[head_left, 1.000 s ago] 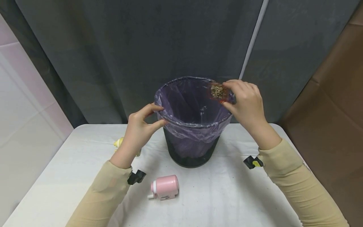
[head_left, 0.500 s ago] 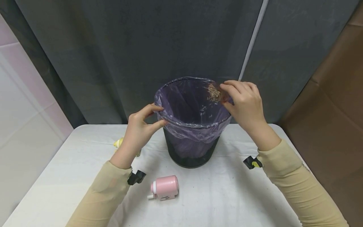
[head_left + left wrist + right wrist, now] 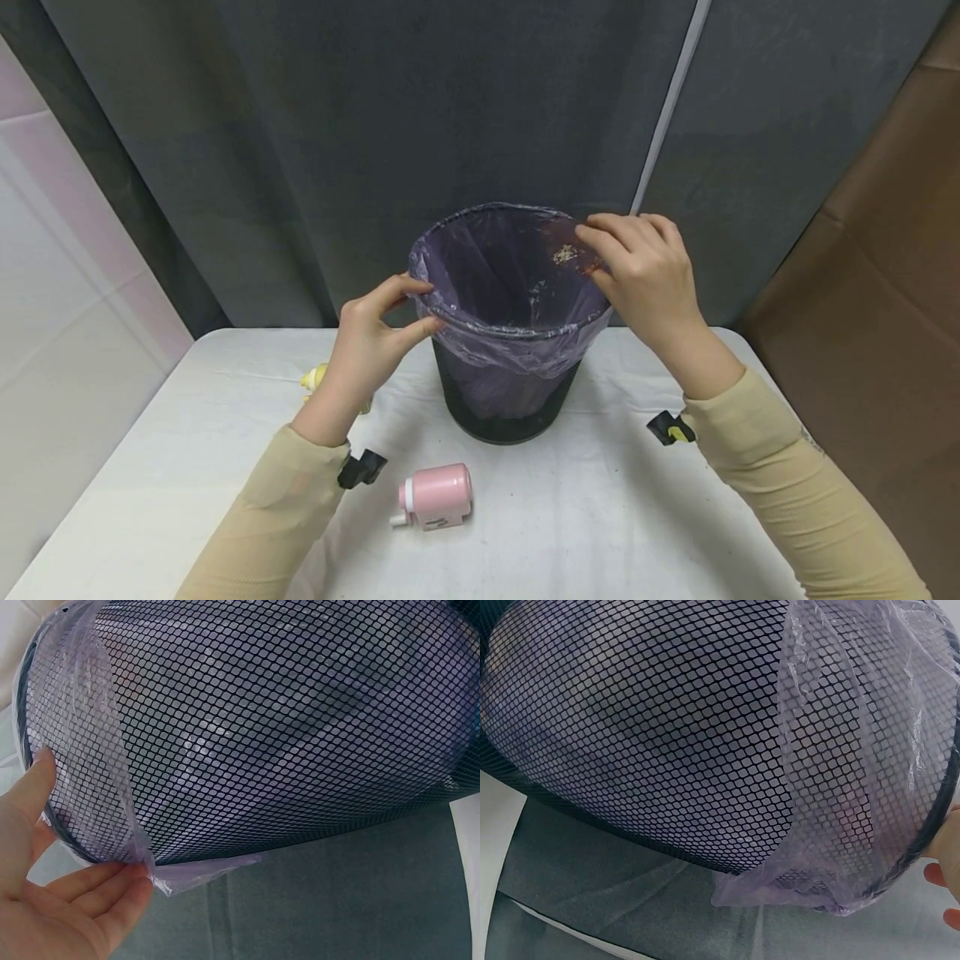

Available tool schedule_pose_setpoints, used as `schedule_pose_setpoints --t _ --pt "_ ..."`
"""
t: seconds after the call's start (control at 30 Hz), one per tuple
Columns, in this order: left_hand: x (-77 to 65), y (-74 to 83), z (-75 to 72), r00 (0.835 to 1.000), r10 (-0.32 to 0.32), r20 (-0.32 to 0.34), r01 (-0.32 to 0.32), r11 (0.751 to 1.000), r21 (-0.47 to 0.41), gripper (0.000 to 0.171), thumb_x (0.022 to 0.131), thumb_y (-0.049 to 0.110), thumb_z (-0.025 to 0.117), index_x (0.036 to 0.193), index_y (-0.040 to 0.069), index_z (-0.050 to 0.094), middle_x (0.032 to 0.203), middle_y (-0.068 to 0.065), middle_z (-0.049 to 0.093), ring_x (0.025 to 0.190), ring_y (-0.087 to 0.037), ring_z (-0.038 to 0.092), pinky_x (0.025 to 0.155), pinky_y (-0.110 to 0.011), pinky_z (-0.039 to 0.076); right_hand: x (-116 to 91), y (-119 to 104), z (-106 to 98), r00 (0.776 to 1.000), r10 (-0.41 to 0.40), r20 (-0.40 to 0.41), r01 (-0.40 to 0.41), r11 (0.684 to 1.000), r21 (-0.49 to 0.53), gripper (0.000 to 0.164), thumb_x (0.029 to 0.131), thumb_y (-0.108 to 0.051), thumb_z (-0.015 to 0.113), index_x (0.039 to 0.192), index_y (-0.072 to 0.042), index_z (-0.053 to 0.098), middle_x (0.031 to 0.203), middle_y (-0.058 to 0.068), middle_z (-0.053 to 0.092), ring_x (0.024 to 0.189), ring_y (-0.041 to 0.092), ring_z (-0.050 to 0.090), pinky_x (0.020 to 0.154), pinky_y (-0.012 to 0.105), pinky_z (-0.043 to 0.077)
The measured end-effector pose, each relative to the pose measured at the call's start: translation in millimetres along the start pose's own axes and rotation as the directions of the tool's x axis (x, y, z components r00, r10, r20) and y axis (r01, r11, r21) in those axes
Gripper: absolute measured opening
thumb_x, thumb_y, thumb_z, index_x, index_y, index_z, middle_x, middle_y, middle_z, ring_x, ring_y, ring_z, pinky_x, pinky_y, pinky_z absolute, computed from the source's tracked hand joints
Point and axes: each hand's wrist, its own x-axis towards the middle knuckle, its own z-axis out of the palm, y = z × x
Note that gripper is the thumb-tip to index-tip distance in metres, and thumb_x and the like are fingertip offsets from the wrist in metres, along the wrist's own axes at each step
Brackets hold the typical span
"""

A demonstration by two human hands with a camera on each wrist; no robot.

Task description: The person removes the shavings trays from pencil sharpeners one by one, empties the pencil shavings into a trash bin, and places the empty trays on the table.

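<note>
A black mesh trash can (image 3: 507,429) stands at the table's middle, lined with a translucent purple bag (image 3: 525,358) folded over its rim. At the rim's left side my left hand (image 3: 367,337) grips the can, thumb and fingers apart along the edge. My right hand (image 3: 647,275) holds a small reddish see-through container (image 3: 555,229) tilted inside the right part of the opening. Tan, shaving-like bits (image 3: 564,254) show at it. The fingers partly hide the container. In the right wrist view the mesh wall (image 3: 667,735) fills most of the picture, with only the hand's edge showing.
A pink cylindrical thing with a white band and knob (image 3: 437,497), perhaps a crank pencil sharpener, lies in front of the can. Behind my left wrist a yellow object (image 3: 313,377) is partly hidden. A dark curtain (image 3: 450,108) hangs behind the white-covered table (image 3: 570,533).
The right hand has moved slightly left and tipped the reddish container further. Bits have spilled from it, and fewer show there now. My left hand has stayed on the rim.
</note>
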Motion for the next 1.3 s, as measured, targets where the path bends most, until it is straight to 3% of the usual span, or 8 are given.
schedule_pose_setpoints --t 0.1,0.33,0.6,0.93,1.3 --pt "0.2 0.5 -0.1 1.000 0.010 -0.001 -0.010 1.000 0.005 0.039 0.067 0.014 0.078 0.103 0.012 0.064 0.102 -0.001 0.064 0.111 -0.018 0.050 0.088 -0.031 0.043 0.1 0.7 -0.3 1.000 -0.026 0.002 0.026 1.000 -0.010 0.041 0.067 0.006 0.067 0.106 -0.007 0.064 0.109 0.009 0.060 0.094 0.027 0.057 0.088 0.044 0.037" --pt "0.1 0.1 -0.6 1.000 0.020 -0.003 -0.020 1.000 -0.004 0.038 0.067 0.014 0.078 0.103 0.012 0.064 0.101 -0.001 0.064 0.114 -0.019 0.048 0.088 -0.032 0.042 1.5 0.6 -1.1 0.997 -0.072 -0.001 0.072 0.997 -0.025 0.035 0.074 0.001 0.067 0.108 -0.009 0.064 0.109 0.009 0.060 0.093 0.028 0.057 0.087 0.044 0.038" --pt "1.0 1.1 -1.6 1.000 0.022 -0.004 -0.022 1.000 -0.005 0.039 0.067 0.014 0.079 0.103 0.012 0.064 0.100 0.000 0.064 0.113 -0.018 0.048 0.089 -0.030 0.042 3.7 0.6 -0.7 0.989 -0.142 -0.037 0.140 0.989 -0.044 0.030 0.082 0.006 0.053 0.106 -0.010 0.064 0.108 0.010 0.061 0.088 0.029 0.057 0.082 0.045 0.040" --pt "0.6 3.1 -2.4 1.000 0.018 -0.001 -0.018 1.000 0.001 0.038 0.067 0.014 0.078 0.103 0.012 0.064 0.100 -0.001 0.064 0.112 -0.017 0.049 0.088 -0.031 0.042 3.5 -0.4 0.6 0.975 -0.203 -0.085 0.199 0.978 -0.058 0.026 0.084 0.003 0.058 0.106 -0.010 0.066 0.105 0.010 0.062 0.085 0.028 0.057 0.079 0.045 0.041" --pt "-0.3 2.7 -1.6 1.000 0.006 -0.001 -0.006 1.000 -0.007 0.039 0.067 0.015 0.079 0.103 0.013 0.064 0.101 0.000 0.064 0.111 -0.016 0.050 0.089 -0.031 0.042 1.0 0.2 -2.1 0.966 -0.255 -0.047 0.253 0.967 -0.040 0.035 0.084 0.010 0.054 0.110 -0.011 0.063 0.113 0.009 0.059 0.088 0.029 0.056 0.079 0.046 0.041"
